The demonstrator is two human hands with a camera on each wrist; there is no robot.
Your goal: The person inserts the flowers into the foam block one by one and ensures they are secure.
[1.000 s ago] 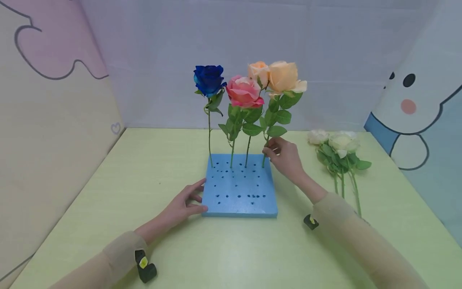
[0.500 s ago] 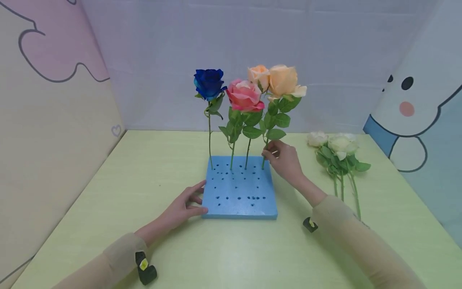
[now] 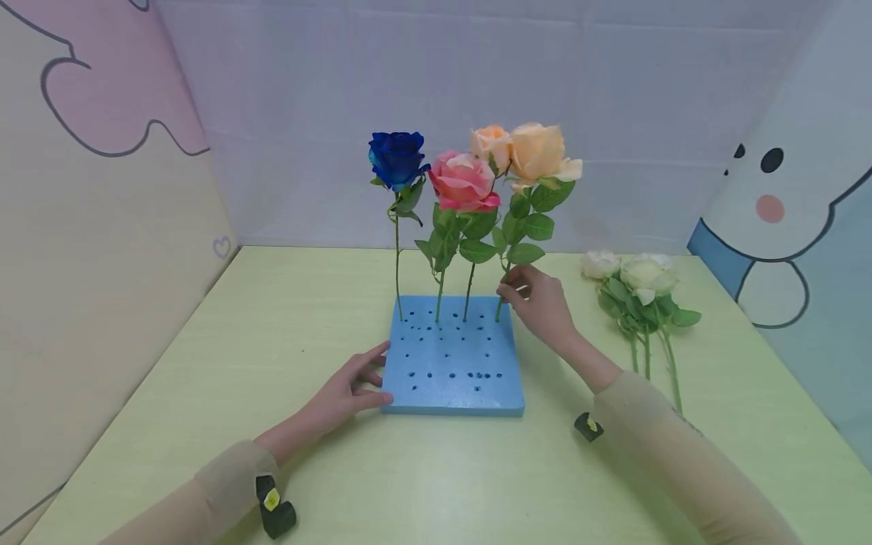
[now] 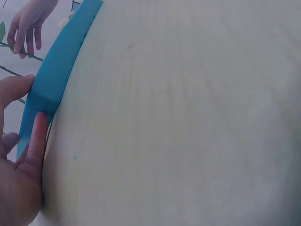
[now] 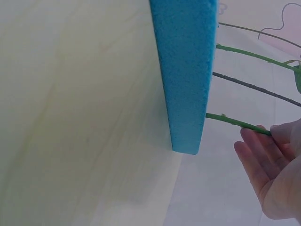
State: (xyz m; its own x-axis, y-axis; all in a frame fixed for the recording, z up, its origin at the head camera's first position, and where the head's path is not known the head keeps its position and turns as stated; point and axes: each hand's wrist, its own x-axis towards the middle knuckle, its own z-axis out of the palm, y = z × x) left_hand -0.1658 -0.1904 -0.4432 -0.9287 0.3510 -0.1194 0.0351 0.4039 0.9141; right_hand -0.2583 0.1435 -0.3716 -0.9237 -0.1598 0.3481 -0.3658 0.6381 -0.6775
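My right hand point(image 3: 541, 306) pinches the green stem point(image 5: 235, 121) of a peach rose point(image 3: 538, 151) between thumb and fingers. The stem's foot stands in the back right of a blue foam board point(image 3: 446, 393) full of small holes. My left hand point(image 3: 344, 390) rests against the board's left side, its thumb near the front corner. In the left wrist view those fingers point(image 4: 38, 136) lie along the board's edge. Also standing in the back row are a blue rose point(image 3: 397, 160) and a pink rose point(image 3: 465, 182). A smaller peach bloom point(image 3: 491, 147) shows behind the pink one.
Several white roses point(image 3: 647, 278) lie on the table point(image 3: 272, 333) to the right, beyond my right forearm. A pale cloth backdrop point(image 3: 306, 113) hangs behind the table. Walls with cartoon drawings flank both sides.
The head view has tipped slightly, so the scene sits a little lower in it. Both hands keep their places on the board and the stem.
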